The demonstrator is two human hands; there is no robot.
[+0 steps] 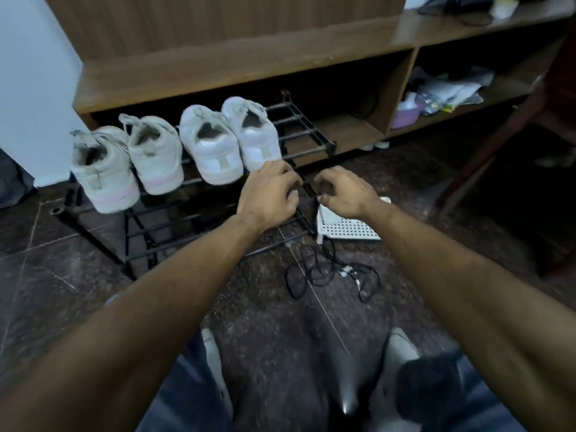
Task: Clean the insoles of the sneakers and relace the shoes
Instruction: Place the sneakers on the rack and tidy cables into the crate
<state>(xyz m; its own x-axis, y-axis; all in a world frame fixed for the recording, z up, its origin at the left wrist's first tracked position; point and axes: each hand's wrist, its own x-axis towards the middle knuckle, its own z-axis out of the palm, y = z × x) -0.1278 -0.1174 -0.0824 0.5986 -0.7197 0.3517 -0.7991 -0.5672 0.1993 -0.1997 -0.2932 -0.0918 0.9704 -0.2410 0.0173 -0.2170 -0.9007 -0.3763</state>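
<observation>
Though rack-borne, sneakers (174,154) heels toward camera.

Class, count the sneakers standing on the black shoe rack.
4, in one row on the top tier: far left, next, third, rightmost. None seems hidden.

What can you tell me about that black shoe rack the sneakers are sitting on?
The rack is a low frame of thin black bars, metal by the look, with two tiers of parallel rails. It stands on the dark floor before a wooden shelf unit. Four pale sneakers rest heels-out on the left of its top tier; the right part is bare. Both hands are at its front rail.
</observation>
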